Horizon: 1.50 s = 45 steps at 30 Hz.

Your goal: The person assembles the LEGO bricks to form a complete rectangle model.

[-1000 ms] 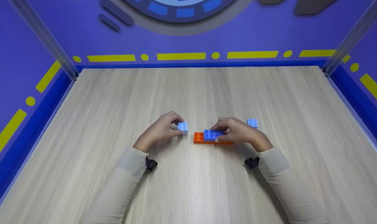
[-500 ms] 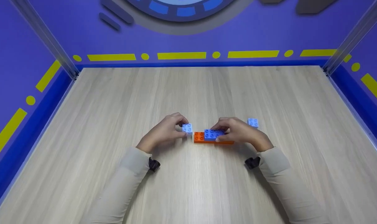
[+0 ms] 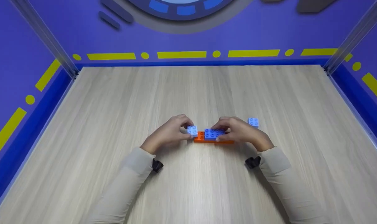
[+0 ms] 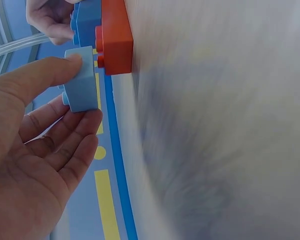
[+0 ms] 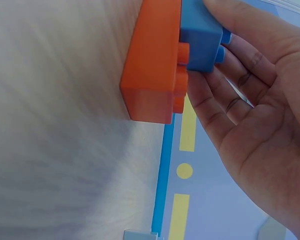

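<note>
We are pinching a light blue 2x2 building brick (image 3: 192,131) in our left hand (image 3: 171,130), its thumb and fingertips narrowing onto opposite sides. We are holding this brick raised off the desk (image 3: 188,189), studs up, at the left end of the long orange brick (image 5: 151,65). From the head view it is overlapping that end; whether the two are touching, we cannot tell. A medium blue 2x4 brick (image 3: 211,134) is sitting on top of the orange brick, along its middle, and is leaving orange studs bare at both ends. Our right hand (image 3: 239,130) is gripping this medium blue brick, its thumb on the near side and its fingers on the far side, over the right part of the orange brick. The orange brick itself is lying flat on the desk, studs up. A second light blue brick (image 3: 253,122) is resting on the desk beyond the orange brick and to its right, well apart from it. We are wearing beige sleeves (image 3: 114,193), and dark wrist devices (image 3: 157,166) are showing nearer to us than the orange brick. Far beyond it, a purple-blue wall (image 3: 263,35) is carrying yellow dashes (image 3: 182,55) and dots.
</note>
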Tool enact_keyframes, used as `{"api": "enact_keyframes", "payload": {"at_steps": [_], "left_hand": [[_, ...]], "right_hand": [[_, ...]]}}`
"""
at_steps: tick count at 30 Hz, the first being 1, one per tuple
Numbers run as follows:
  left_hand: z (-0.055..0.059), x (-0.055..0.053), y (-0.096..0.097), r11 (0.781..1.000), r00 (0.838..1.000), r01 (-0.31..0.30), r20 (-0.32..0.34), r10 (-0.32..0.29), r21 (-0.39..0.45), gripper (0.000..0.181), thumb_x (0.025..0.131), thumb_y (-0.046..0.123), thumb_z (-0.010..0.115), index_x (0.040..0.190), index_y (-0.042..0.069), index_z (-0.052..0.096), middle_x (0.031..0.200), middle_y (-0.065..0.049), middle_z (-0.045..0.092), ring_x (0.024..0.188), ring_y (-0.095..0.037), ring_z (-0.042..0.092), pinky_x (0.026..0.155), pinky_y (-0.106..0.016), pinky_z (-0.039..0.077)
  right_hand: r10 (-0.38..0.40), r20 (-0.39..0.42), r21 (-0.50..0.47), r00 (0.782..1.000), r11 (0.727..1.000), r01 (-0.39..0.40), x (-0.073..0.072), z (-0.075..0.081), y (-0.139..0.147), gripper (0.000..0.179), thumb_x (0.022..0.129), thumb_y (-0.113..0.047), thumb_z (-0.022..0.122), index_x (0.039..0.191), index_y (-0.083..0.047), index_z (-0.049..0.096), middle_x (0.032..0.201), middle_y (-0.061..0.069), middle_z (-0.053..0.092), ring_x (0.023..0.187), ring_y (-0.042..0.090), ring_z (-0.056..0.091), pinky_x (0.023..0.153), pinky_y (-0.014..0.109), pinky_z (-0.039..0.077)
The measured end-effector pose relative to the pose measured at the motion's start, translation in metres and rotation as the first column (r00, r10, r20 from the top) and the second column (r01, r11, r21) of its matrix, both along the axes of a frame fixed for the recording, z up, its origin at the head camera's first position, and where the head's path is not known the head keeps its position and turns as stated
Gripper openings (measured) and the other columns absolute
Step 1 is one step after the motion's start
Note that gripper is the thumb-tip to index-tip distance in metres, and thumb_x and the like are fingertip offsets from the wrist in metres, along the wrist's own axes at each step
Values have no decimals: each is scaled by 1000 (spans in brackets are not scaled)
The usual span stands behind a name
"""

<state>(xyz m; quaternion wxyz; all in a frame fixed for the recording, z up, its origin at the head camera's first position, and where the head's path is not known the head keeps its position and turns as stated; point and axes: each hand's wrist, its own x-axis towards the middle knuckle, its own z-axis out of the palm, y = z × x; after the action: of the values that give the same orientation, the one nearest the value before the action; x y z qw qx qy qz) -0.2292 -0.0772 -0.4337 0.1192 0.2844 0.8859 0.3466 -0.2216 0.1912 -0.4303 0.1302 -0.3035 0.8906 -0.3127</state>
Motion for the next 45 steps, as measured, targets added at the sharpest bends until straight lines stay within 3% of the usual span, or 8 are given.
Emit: {"api": "enact_keyframes", "payload": {"at_steps": [15,22,30,45], "left_hand": [[-2,2,10,998,998,62,-11,-61,23,27,81,11,74,105,4,66,103,-5,61,98,-20,57,89,-35,49],[-1,2,13,998,998,63,4,-63,27,25,82,12,72,106,7,66,105,-2,61,100,-18,57,91,-34,48],[-3,2,16,997,997,77,-24,-76,29,27,81,13,74,105,6,66,102,-5,61,97,-19,57,87,-32,48],[-4,2,16,997,997,72,-11,-72,31,27,81,14,74,106,7,66,102,-3,61,98,-18,57,88,-32,48]], "right_hand": [[3,-2,-18,1000,1000,-3,-1,0,3,32,81,-10,75,112,-7,71,98,4,65,88,16,59,82,36,51],[28,-24,-38,999,999,-29,-1,-1,4,30,82,-9,74,112,-6,71,99,6,66,93,19,63,83,38,53],[33,-11,-42,999,999,-33,-2,-2,4,30,83,-12,75,112,-7,71,98,6,66,92,20,63,84,40,52],[38,-19,-35,999,999,-38,-2,-2,3,31,82,-13,76,112,-8,71,99,5,66,92,17,62,83,36,52]]}}
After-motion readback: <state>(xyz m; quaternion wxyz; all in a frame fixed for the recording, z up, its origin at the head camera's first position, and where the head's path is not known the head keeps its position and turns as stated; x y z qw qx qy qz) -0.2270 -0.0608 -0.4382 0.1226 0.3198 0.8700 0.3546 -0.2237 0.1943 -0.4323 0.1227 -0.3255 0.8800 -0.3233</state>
